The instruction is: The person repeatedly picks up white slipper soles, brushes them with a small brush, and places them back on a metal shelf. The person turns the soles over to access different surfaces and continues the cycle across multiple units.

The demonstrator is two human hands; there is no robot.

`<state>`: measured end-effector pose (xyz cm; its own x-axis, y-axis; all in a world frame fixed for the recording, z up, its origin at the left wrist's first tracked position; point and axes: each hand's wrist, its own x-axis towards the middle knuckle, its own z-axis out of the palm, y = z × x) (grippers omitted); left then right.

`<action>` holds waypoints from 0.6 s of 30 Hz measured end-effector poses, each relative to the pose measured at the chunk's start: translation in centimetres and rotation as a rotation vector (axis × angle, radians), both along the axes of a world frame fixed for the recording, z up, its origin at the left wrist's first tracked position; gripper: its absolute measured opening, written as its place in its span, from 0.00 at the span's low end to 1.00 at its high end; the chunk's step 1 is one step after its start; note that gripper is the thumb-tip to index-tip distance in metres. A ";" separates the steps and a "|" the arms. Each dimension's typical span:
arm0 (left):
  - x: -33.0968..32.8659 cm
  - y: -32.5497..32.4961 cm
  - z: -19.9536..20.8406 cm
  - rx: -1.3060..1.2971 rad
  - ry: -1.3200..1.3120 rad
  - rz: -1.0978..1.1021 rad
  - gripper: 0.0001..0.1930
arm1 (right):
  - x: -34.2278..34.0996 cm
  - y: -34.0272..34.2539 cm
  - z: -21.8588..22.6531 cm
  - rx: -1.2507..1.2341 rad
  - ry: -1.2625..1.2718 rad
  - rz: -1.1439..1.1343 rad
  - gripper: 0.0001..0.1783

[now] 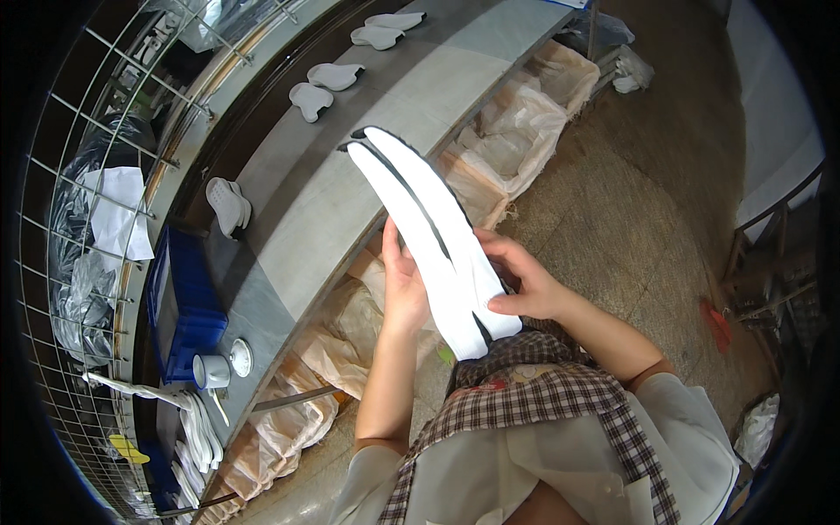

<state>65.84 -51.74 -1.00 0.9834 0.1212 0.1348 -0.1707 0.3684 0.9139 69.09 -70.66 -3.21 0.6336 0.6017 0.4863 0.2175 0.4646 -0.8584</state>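
Here, both hands hold a pair of long white foam insoles with dark edges (pixel 429 232), stacked flat against each other in front of the person's chest. Their long axis runs diagonally: the rounded toe ends point up and to the left, over the grey curved conveyor table (pixel 306 210), while the heel ends sit low, just above the plaid apron (pixel 542 394). The left hand (pixel 402 284) lies along the left side of the pair, fingers wrapped against it. The right hand (pixel 525 284) is closed on the heel part, thumb pressed on the top face and fingers curled behind. Further white insoles (pixel 322 87) lie spaced along the table. A blue plastic crate (pixel 179 311) and a small white cup (pixel 210 371) stand at its left end, and pale plastic sacks (pixel 516 131) hang beneath its edge.
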 end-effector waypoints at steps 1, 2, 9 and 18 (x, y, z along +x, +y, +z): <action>-0.1 0.1 -0.4 0.059 -0.013 0.012 0.42 | 0.1 0.0 -0.5 0.018 0.000 -0.016 0.36; -0.2 0.2 -0.8 0.080 -0.028 0.028 0.41 | 0.2 0.1 -1.1 0.025 -0.050 -0.041 0.36; -0.8 0.5 -3.1 0.088 -0.049 0.030 0.31 | 0.5 0.2 -2.4 -0.010 -0.278 -0.225 0.35; -0.9 1.7 -4.2 -0.208 -0.109 -0.224 0.55 | -0.9 0.9 3.6 -0.401 -0.598 -0.392 0.33</action>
<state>64.91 -50.05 -5.21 0.9698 -0.0607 0.2361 -0.1572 0.5846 0.7959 68.19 -69.80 0.43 0.5355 0.5908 0.6035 0.7742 -0.0579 -0.6303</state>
